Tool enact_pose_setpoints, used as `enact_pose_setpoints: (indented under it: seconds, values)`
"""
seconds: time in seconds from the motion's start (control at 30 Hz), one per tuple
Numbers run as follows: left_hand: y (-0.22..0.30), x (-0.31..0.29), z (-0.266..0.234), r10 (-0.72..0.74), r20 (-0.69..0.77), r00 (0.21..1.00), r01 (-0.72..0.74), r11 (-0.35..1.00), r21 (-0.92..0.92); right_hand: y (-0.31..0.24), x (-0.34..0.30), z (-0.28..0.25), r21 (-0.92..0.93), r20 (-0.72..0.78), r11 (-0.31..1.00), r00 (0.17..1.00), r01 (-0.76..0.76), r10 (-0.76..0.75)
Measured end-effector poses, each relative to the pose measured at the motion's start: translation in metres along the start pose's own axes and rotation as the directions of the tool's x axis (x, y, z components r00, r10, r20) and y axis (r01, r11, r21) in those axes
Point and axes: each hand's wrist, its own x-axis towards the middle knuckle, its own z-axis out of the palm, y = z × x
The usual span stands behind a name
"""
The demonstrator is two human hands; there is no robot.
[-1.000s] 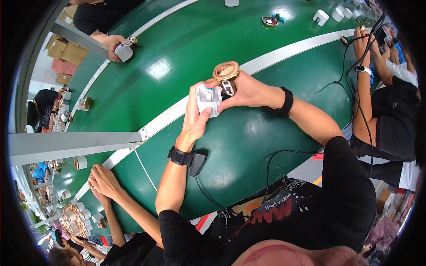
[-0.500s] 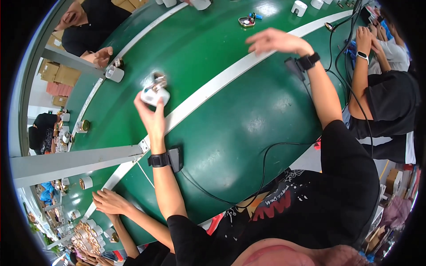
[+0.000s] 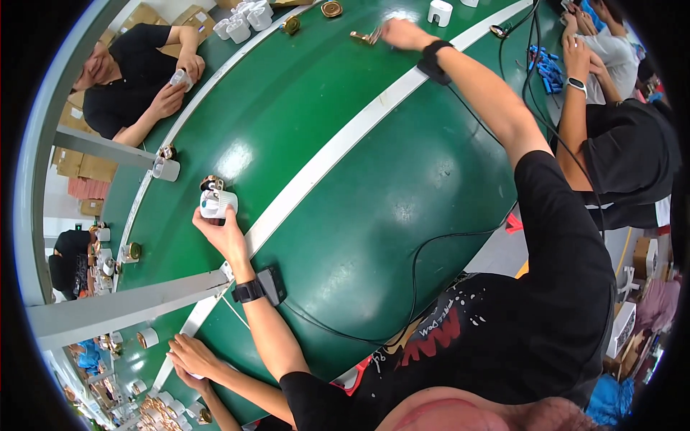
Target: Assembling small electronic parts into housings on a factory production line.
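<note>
Now hands parted: left hand (image 3: 224, 231) gripping white cup (image 3: 218, 203) far left; right hand (image 3: 402, 32) stretched far, fingers reaching brass part (image 3: 364, 36).

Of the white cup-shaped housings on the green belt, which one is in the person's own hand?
The white housing topped by a metal part, gripped in the left hand. The lone one and the cluster stand untouched at the far edge.

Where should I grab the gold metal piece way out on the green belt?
Probably from above, pinching its narrow middle. The gold metal piece lies flat on the green belt, so only its top and edges show. The right hand reaches it from that side, while the left hand holds a white cup-shaped part.
</note>
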Motion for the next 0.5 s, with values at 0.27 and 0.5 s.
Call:
enact_pose_setpoints:
  seconds: [0.27,0.5]
  values:
    - [0.011,-0.001,-0.012,-0.030,-0.092,0.995,0.045,0.984,0.171,0.116,0.016,0.019,0.482,0.099,-0.827,0.919,0.291,0.381]
    - [0.005,-0.001,0.012,-0.026,-0.086,0.996,0.034,0.995,0.091,0.232,0.044,0.039,0.886,-0.279,-0.081,0.662,0.457,0.695]
